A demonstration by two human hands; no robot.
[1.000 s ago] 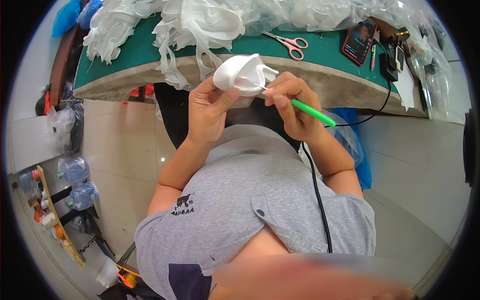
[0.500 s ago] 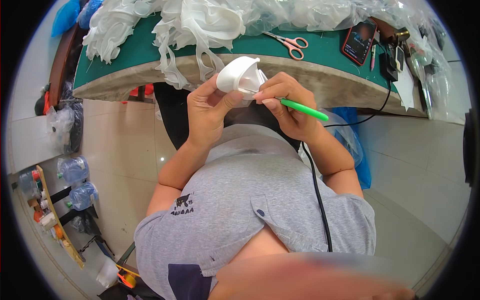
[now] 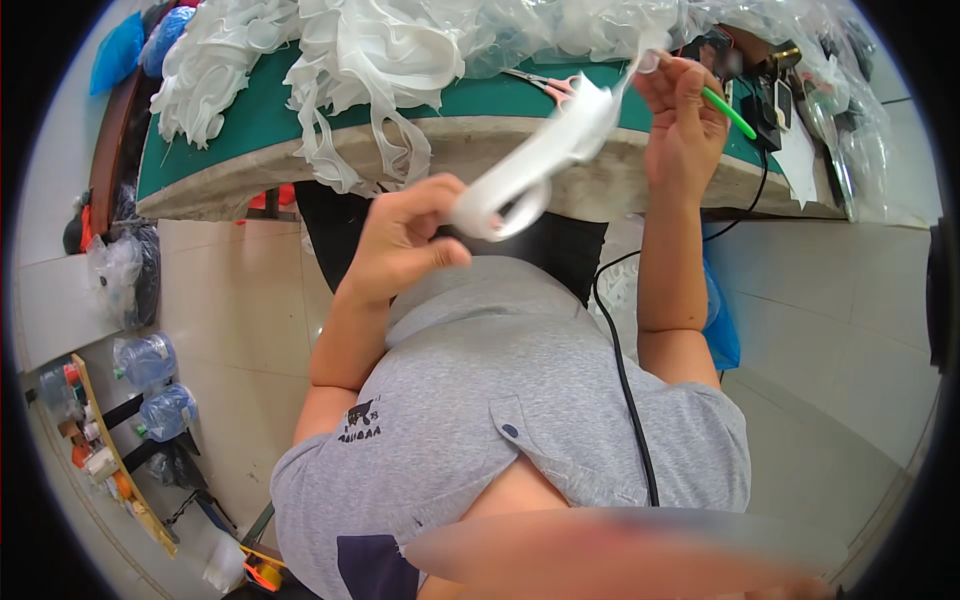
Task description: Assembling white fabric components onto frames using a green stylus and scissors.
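Observation:
A white, soft-looking moulded piece (image 3: 530,160) is drawn out and blurred between my hands over the table's near edge. At its lower end are the fingers of my left hand (image 3: 405,240), partly hidden behind it, with the thumb held apart. Farther up and right, my right hand (image 3: 685,115) is closed around a slim tool with a green handle (image 3: 730,112); the tool's tip cannot be made out. A thin white end of the piece reaches this hand's fingertips. Pink-handled scissors (image 3: 555,88) lie on the green table mat (image 3: 460,100), partly covered by the piece.
White frilly trimmings (image 3: 390,50) heap along the far left and hang over the table edge. Clear plastic bags (image 3: 540,30) lie behind. A phone (image 3: 710,50), mostly hidden, and a black adapter (image 3: 765,125) are at the right. A black cable (image 3: 625,370) runs across my body.
My right hand has swung up and right with the green-handled tool, away from my left hand. The white piece now stretches between them. My left hand has dropped slightly, its thumb moving off the piece.

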